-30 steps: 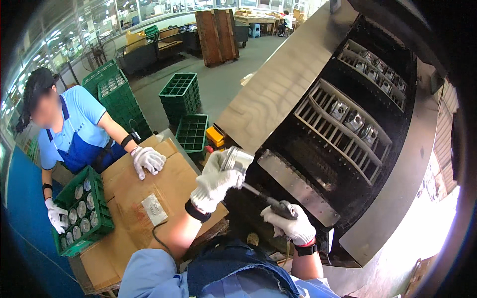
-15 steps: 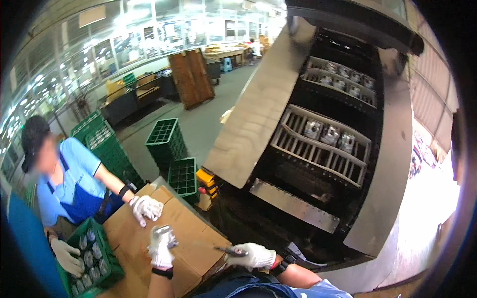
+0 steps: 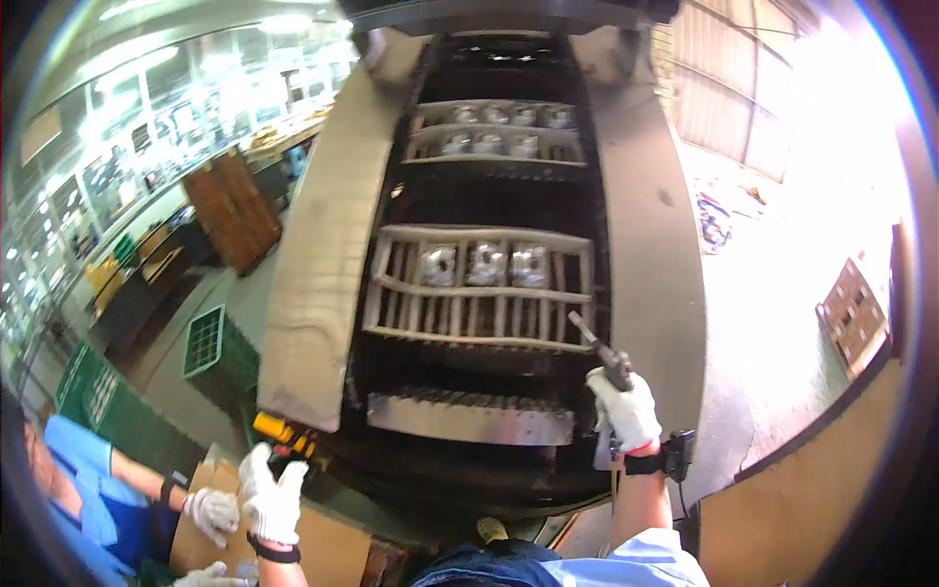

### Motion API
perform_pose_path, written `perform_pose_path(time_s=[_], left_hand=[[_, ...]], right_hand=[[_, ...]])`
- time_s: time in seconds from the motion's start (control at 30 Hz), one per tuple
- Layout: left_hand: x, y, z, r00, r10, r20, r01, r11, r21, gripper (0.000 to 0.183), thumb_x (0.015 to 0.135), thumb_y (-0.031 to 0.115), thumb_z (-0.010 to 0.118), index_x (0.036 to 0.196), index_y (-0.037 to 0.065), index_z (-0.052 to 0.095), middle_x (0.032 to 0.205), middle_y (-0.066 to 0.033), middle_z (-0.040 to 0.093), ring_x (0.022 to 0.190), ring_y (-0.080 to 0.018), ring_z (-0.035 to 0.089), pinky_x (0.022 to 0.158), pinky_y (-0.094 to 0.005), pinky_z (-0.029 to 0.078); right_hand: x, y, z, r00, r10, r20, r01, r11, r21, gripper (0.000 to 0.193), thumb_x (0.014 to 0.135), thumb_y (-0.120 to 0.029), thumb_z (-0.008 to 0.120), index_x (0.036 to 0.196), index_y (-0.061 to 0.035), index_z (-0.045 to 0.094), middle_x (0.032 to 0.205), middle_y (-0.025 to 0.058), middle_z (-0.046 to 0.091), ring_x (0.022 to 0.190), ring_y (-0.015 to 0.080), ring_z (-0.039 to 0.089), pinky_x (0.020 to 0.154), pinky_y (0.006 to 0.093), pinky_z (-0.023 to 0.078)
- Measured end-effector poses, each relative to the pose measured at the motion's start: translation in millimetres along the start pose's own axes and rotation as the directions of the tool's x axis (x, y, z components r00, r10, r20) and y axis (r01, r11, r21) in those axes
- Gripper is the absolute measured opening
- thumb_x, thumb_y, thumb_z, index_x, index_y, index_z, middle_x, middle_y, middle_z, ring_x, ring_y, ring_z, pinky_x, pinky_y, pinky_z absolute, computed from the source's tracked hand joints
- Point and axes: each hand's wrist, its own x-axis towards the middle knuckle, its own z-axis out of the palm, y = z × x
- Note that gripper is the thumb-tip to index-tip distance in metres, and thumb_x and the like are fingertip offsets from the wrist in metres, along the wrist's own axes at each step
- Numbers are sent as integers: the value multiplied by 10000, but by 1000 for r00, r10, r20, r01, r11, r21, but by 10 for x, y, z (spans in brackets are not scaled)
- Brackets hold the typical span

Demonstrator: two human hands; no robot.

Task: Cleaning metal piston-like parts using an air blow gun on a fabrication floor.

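My right hand (image 3: pixel 626 406), in a white knit glove, is closed around a black air blow gun (image 3: pixel 616 364). Its metal nozzle points up and left over the near edge of a metal rack (image 3: pixel 479 340) on the dark conveyor. Three shiny metal castings (image 3: pixel 486 264) stand in that rack. Also gloved in white, my left hand (image 3: pixel 272 497) is open, thumb and fingers apart and nothing visible in it. It is over the cardboard-topped table, just below a yellow control box (image 3: pixel 284 432).
Farther along the conveyor is another rack (image 3: pixel 497 157) with several castings. Wide metal side panels (image 3: pixel 650 225) flank it. At the lower left, a co-worker's gloved hand (image 3: pixel 212 514) is over the cardboard (image 3: pixel 328 538). Green crates (image 3: pixel 220 357) stand on the floor beyond.
My view has swung right to face the conveyor. My left hand has let go of the metal casting. My right hand has reached forward over the machine with the air blow gun.
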Motion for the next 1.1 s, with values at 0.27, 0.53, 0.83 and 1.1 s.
perform_pose_path(time_s=[0.27,0.53,0.83,1.1], left_hand=[[1747,2207,1656,920,343,190,-328,939,-106,673,796,448,726,1206,-64,573,1255,-282,562,1215,-443,485,1037,-483,423],[2291,2586,2266,920,10,393,88,969,-231,512,754,417,647,1076,21,689,1035,-223,709,1016,-351,662,883,-402,498],[1784,2274,2060,921,71,382,367,162,-916,256,775,83,578,1024,24,567,748,-46,614,619,-133,579,549,-268,468],[824,2040,1279,888,78,454,451,51,-891,285,745,-18,539,1024,44,526,846,-56,611,645,-134,589,601,-267,506]], right_hand=[[19,281,-284,973,100,207,-123,987,103,183,870,-217,734,922,-61,654,610,10,562,464,108,528,441,262,433],[92,207,-329,957,134,256,-164,981,103,122,873,-129,712,946,-32,704,657,16,596,508,96,544,466,259,439],[68,123,-184,903,171,395,-292,917,271,150,855,-83,677,963,19,702,588,12,547,452,98,484,417,250,382],[-252,49,778,823,144,549,-187,982,22,148,828,-78,714,940,17,696,618,22,579,435,96,479,424,244,377]])
